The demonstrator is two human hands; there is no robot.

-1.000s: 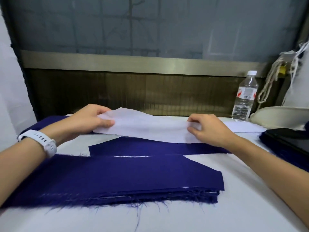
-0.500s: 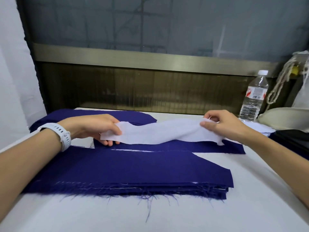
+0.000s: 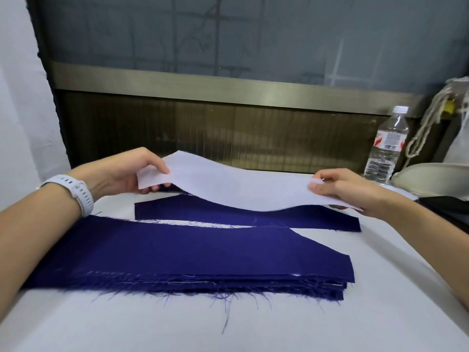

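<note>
1. White-covered worktable (image 3: pixel 330 313): we are holding a white cut piece (image 3: pixel 241 189) in the air, just above the single navy strip (image 3: pixel 228 217).
2. Our left hand (image 3: pixel 127 174) is pinching one end and our right hand (image 3: pixel 340 189) the other, so the piece is sagging between them, probably for laying square onto the navy strip.
3. Nearer us than the navy strip, a frayed navy stack (image 3: pixel 177 252) is waiting; a water bottle (image 3: pixel 385 148) is standing beyond the strip's right end.

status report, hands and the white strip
Left hand and right hand each pinch one end of the white strip. Strip held up, sagging above the navy piece. Nothing between them.
</note>
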